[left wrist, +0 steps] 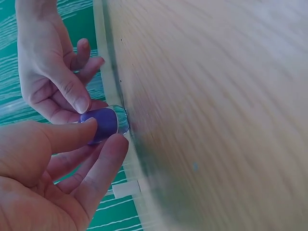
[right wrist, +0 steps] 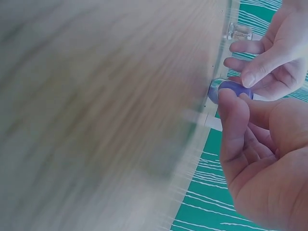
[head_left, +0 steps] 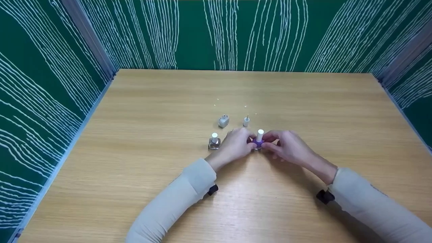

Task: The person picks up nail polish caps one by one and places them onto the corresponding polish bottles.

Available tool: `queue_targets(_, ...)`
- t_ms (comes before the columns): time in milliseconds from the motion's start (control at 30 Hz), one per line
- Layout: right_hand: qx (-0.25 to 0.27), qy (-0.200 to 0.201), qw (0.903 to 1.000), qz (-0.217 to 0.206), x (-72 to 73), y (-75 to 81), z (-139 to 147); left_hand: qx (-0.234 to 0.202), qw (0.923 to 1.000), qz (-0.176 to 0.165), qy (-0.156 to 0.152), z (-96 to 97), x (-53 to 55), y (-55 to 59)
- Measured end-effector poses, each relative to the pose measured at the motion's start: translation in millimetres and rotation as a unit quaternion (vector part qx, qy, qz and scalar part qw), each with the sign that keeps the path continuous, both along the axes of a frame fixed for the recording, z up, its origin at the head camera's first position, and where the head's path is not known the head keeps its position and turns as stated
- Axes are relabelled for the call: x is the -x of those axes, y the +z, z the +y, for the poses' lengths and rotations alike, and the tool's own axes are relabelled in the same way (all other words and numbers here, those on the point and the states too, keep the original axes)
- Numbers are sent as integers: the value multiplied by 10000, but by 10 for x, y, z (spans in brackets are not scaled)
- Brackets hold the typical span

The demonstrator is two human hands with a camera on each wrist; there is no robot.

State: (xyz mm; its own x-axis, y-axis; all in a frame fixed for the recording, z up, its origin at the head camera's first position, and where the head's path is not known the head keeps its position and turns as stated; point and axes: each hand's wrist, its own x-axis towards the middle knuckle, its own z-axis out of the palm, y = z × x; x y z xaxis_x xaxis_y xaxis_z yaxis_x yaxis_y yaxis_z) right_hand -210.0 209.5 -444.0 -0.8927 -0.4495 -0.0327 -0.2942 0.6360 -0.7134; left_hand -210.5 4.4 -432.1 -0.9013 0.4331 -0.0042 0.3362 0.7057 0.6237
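Note:
A small nail polish bottle [head_left: 258,143] with purple polish and a tall white cap stands upright on the wooden table [head_left: 168,101]. My left hand [head_left: 236,143] pinches it from the left, and my right hand [head_left: 289,147] pinches its other side. In the left wrist view the left thumb lies along the purple part of the bottle [left wrist: 103,125], above its clear glass base. From the right wrist, the right thumb and fingers meet at the bottle [right wrist: 236,88], hiding part of it.
Left of the left hand stands a dark polish bottle [head_left: 214,143] with a white cap. Farther back are an uncapped pale bottle [head_left: 223,121] and its likely white brush cap [head_left: 246,122], brush pointing up. Small white specks lie behind them. Green patterned panels [head_left: 199,33] border the table.

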Motion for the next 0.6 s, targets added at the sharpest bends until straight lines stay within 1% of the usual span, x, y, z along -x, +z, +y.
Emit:
queue_targets(300,-66,78,9999,77,-11,10,-53,-33,9999,-93,47,-53,-22,20)
queue_targets(500,-42,168,9997,159,-13,18,-78,9,10000,-67,70,-92,-30,6)
queue_targets(600,-9,183,9997,180,-11,7,-86,-24,9998,-139,104,-115,-39,-3)
